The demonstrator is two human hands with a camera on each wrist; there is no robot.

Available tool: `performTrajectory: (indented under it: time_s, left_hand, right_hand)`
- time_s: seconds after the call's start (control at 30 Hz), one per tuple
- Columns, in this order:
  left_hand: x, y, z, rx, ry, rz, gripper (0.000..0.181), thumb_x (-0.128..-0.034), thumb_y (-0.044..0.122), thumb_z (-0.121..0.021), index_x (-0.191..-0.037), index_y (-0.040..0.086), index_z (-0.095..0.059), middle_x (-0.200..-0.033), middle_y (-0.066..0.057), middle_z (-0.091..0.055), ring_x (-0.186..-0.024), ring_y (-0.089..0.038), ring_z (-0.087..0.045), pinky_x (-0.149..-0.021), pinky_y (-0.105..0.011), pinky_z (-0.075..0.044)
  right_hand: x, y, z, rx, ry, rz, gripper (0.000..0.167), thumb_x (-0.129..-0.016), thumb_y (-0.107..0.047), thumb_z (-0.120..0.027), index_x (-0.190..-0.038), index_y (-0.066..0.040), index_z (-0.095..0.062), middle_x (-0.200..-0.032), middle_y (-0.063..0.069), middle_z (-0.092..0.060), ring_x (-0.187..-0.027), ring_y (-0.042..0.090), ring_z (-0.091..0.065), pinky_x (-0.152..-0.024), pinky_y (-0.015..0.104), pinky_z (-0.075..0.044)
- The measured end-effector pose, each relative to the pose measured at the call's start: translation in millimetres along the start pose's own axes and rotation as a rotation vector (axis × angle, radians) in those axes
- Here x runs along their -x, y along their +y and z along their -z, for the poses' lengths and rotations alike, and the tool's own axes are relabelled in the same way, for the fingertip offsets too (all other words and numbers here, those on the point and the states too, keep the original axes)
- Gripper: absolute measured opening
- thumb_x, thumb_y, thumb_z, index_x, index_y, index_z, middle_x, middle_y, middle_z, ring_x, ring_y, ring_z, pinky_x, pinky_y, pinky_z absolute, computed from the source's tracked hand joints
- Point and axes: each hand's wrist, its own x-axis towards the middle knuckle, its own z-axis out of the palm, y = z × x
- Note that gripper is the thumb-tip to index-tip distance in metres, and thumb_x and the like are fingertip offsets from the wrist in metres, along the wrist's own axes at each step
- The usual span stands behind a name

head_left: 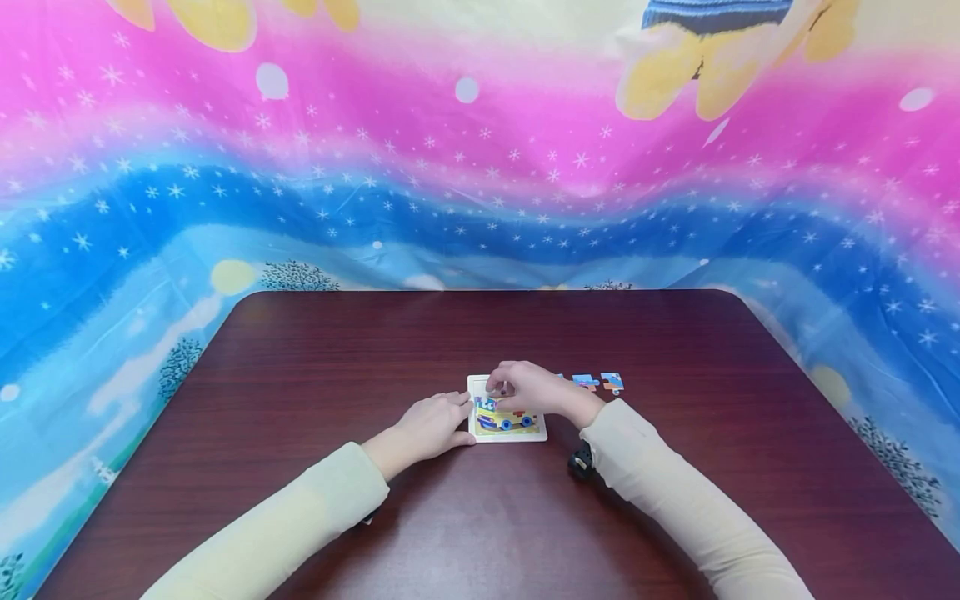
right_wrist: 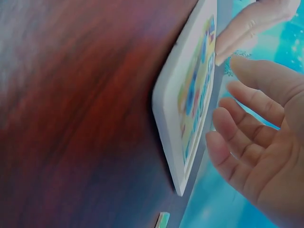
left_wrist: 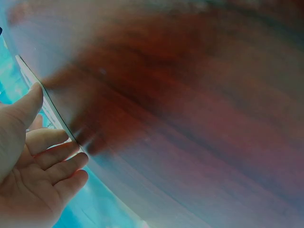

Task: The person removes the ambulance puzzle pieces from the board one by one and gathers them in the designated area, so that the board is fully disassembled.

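A small jigsaw board [head_left: 510, 438] with a white rim lies on the table, its picture a yellow vehicle with blue wheels. Along the far side, a pale strip of the board shows without picture. My left hand [head_left: 431, 423] rests at the board's left edge; in the left wrist view its thumb and fingertips touch the rim [left_wrist: 57, 113]. Over the board hovers my right hand [head_left: 534, 390], fingers loosely bent. In the right wrist view the right hand's thumb and fingers [right_wrist: 221, 149] stand apart, with no piece seen between them. Part of the picture is hidden beneath this hand.
Loose jigsaw pieces [head_left: 611, 381] lie right of the board, one partly hidden by the right forearm. The dark wood table [head_left: 345, 350] extends around the board. A printed cloth [head_left: 465, 183] hangs behind the table and along its sides.
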Motion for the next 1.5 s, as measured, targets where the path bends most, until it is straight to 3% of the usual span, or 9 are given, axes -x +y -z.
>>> performTrajectory:
  time_s: [0.47, 0.97, 1.5]
  left_hand:
    - [-0.3, 0.6, 0.2, 0.014, -0.009, 0.005, 0.046, -0.0819, 0.036, -0.067, -0.111, 0.001, -0.060, -0.124, -0.017, -0.055, -0.113, -0.031, -0.053, -0.092, -0.041, -0.043]
    - [-0.7, 0.6, -0.3, -0.005, -0.012, 0.010, 0.047, -0.0817, 0.036, -0.068, -0.112, 0.001, -0.060, -0.123, -0.016, -0.055, -0.112, -0.030, -0.053, -0.092, -0.041, -0.043]
    - [0.1, 0.7, 0.8, -0.003, 0.002, 0.000, 0.043, -0.0812, 0.036, -0.068, -0.107, 0.003, -0.060, -0.122, -0.016, -0.056, -0.111, -0.030, -0.054, -0.090, -0.041, -0.044]
  right_hand:
    - [-4.1, -4, -11, 0.093, -0.010, -0.026, 0.024, -0.076, -0.017, -0.076, -0.094, -0.008, -0.062, -0.085, 0.000, -0.051, -0.073, 0.012, -0.044, -0.068, 0.028, -0.042]
    - [-6.5, -6, -12, 0.106, -0.022, -0.091, 0.027, -0.074, -0.019, -0.078, -0.092, -0.011, -0.060, -0.084, -0.002, -0.050, -0.073, 0.012, -0.045, -0.068, 0.028, -0.042]
    - [-8.4, -5, -14, 0.104, -0.026, -0.080, 0.033, -0.073, -0.017, -0.079, -0.096, -0.010, -0.056, -0.087, -0.003, -0.052, -0.077, 0.011, -0.049, -0.071, 0.028, -0.045]
